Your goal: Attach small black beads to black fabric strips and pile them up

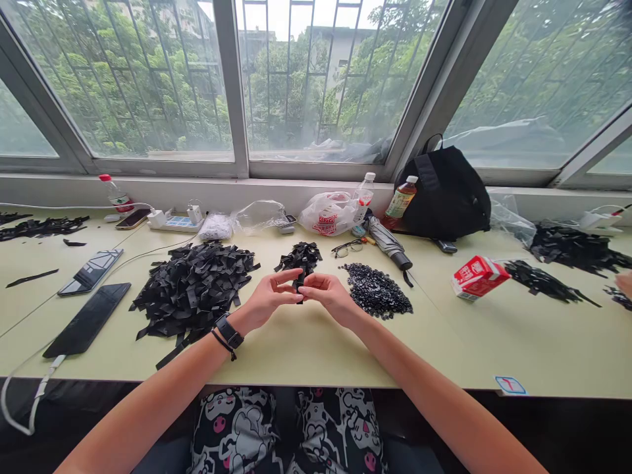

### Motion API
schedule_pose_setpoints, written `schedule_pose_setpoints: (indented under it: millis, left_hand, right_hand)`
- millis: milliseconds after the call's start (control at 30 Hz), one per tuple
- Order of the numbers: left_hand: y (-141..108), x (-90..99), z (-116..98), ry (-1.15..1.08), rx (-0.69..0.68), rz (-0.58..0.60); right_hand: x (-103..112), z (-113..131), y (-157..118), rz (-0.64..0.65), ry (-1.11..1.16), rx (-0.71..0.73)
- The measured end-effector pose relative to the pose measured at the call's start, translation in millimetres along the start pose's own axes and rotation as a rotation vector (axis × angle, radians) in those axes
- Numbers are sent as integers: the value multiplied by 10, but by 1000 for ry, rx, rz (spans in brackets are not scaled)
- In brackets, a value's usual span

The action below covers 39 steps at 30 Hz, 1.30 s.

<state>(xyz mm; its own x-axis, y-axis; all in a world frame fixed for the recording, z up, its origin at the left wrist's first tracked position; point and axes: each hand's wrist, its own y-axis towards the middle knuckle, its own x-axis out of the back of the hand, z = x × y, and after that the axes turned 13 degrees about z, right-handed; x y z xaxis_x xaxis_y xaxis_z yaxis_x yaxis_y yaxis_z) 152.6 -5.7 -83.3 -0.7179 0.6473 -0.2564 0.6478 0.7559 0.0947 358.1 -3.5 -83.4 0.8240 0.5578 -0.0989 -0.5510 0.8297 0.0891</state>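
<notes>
My left hand point(269, 299) and my right hand point(328, 297) meet over the middle of the pale yellow table point(306, 359). Between their fingertips they pinch one short black strip point(299, 284), held upright. Just behind the hands is a small pile of black strips point(309, 251). To the left of my left hand spreads a large heap of black strips point(195, 289). A pile of small dark rings or buckles point(378, 289) lies to the right of my right hand. Whether a ring is on the held strip is too small to tell.
Phones point(91, 271) and a tablet-like device point(89, 320) lie left. Glasses point(348, 248), a folded umbrella point(388, 243), bottles and a black backpack point(444, 194) stand behind. A red carton point(478, 278) is right, near more strips point(546, 282); another person's hand point(625, 283) shows at the right edge.
</notes>
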Motion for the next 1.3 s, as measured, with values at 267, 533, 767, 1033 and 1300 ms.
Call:
schedule_pose_setpoints:
  millis: [267,533,767,1033,1300]
  left_hand:
    - [5,-15,5,17,-16,-8]
    - [12,-74,-14,206,-56,-83]
    - [21,-72,50,359,-97,-85]
    - [23,-96,34,454,-119,-89]
    - [19,-89,35,486,-129,-81]
  right_hand:
    - [-12,-23,-3,-2,68,27]
    - [1,0,-9,57,126,-34]
    - [25,-3,-26,129,64,-51]
    - [58,-39,-19,90,43,-10]
    - [98,-60,-19,22,-6,42]
